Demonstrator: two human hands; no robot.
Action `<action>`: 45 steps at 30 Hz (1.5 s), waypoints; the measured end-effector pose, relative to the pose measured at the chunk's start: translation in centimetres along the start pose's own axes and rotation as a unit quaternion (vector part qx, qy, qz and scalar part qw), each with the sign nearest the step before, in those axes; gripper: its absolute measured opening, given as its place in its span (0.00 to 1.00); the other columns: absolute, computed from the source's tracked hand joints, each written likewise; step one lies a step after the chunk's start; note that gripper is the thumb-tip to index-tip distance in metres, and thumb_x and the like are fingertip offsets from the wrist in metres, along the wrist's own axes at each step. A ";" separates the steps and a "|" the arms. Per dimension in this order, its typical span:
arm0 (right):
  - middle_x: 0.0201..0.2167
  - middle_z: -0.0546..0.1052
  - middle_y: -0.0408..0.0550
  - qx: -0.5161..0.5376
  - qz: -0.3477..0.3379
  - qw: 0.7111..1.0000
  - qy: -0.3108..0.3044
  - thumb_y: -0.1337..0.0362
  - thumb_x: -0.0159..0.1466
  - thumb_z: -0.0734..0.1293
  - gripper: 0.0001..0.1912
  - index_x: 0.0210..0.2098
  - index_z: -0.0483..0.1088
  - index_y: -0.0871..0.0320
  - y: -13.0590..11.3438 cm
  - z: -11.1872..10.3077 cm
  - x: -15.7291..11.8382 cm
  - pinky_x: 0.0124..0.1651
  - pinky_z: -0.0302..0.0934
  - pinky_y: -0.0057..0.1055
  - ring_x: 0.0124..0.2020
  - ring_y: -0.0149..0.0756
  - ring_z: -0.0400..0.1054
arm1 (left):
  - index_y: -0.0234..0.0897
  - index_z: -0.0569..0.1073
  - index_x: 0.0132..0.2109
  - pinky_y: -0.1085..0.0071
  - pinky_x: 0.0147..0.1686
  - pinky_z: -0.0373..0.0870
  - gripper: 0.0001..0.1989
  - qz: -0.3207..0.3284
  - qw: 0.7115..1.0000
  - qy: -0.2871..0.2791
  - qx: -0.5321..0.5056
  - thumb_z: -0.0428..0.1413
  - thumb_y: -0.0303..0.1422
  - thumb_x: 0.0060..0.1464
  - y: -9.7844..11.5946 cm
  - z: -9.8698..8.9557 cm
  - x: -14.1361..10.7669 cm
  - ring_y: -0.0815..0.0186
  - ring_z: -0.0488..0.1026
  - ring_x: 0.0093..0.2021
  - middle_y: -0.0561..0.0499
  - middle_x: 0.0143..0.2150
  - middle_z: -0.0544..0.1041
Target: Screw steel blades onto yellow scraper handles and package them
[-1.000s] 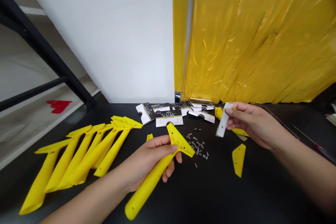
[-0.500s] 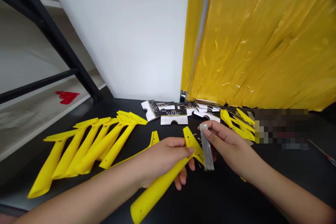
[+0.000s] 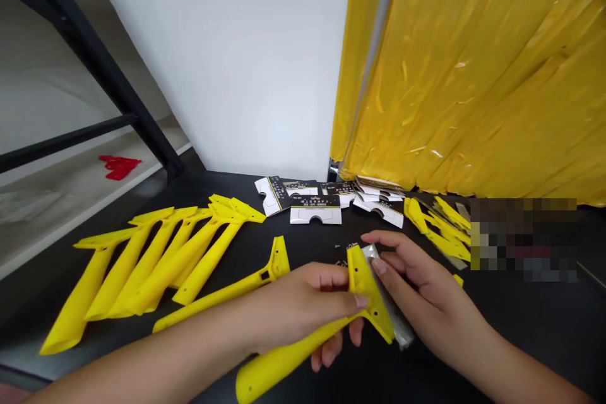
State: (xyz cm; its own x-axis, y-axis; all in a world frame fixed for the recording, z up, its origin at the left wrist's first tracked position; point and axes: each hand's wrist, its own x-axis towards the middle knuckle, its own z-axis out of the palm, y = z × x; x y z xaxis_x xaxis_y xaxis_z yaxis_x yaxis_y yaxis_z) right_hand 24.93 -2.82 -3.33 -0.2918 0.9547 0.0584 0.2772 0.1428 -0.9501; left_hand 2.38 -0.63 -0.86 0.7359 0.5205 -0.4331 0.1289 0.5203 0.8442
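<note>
The left hand (image 3: 303, 303) closes its grip around a yellow plastic scraper (image 3: 367, 284), and the right hand (image 3: 433, 309) pinches a metal blade (image 3: 392, 303) against the scraper's head. Open black surface (image 3: 521, 334) stretches rightward. A second scraper (image 3: 272, 265) lies just beside the left forearm, with white-and-black cardboard sleeves (image 3: 315, 214) behind.

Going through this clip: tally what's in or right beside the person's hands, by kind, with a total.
Hands: 2 (left hand, right hand)
Yellow plastic scrapers: 2 (one held in the left hand, one loose beside it)
Metal blade: 1
Total: 5
</note>
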 end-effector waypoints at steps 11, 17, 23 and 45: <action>0.32 0.77 0.41 -0.041 -0.067 0.997 0.009 0.54 0.81 0.58 0.15 0.64 0.64 0.44 -0.1 -0.1 -0.6 0.35 0.66 0.28 0.37 0.35 0.75 | 0.37 0.73 0.41 0.79 0.17 0.70 0.19 0.017 1.000 0.009 0.012 0.62 0.50 0.63 -0.7 0.3 0.4 0.74 0.70 0.20 0.53 0.32 0.76; 0.40 0.80 0.43 -0.013 -0.054 0.998 0.003 0.52 0.81 0.58 0.14 0.62 0.64 0.43 -0.1 -0.1 -0.5 0.34 0.66 0.27 0.35 0.33 0.73 | 0.36 0.73 0.41 0.80 0.17 0.70 0.18 0.022 1.000 0.009 0.003 0.62 0.48 0.64 -0.6 0.4 0.3 0.75 0.70 0.20 0.53 0.33 0.77; 0.39 0.78 0.43 0.013 -0.033 0.999 -0.007 0.51 0.80 0.59 0.17 0.65 0.62 0.41 0.5 0.0 -0.2 0.36 0.67 0.27 0.37 0.34 0.72 | 0.36 0.73 0.41 0.81 0.17 0.70 0.17 0.028 1.000 0.009 0.006 0.61 0.47 0.65 -0.8 0.2 0.4 0.75 0.70 0.20 0.53 0.33 0.77; 0.30 0.77 0.43 -0.042 -0.030 0.986 0.157 0.50 0.72 0.71 0.11 0.42 0.81 0.49 -2.0 -2.6 -0.6 0.29 0.66 0.28 0.29 0.35 0.69 | 0.38 0.71 0.41 0.80 0.16 0.68 0.15 0.012 0.994 0.087 -0.061 0.63 0.44 0.63 0.3 0.1 0.2 0.74 0.70 0.19 0.53 0.33 0.77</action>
State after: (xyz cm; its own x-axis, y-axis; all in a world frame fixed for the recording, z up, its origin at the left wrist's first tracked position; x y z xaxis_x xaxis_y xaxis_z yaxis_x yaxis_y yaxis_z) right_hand 26.94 -2.96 -0.71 -0.0151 0.9759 0.2176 0.3477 0.2092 -0.9140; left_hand 2.67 -0.49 -0.69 0.6096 0.6380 -0.4704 0.0230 0.5789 0.8150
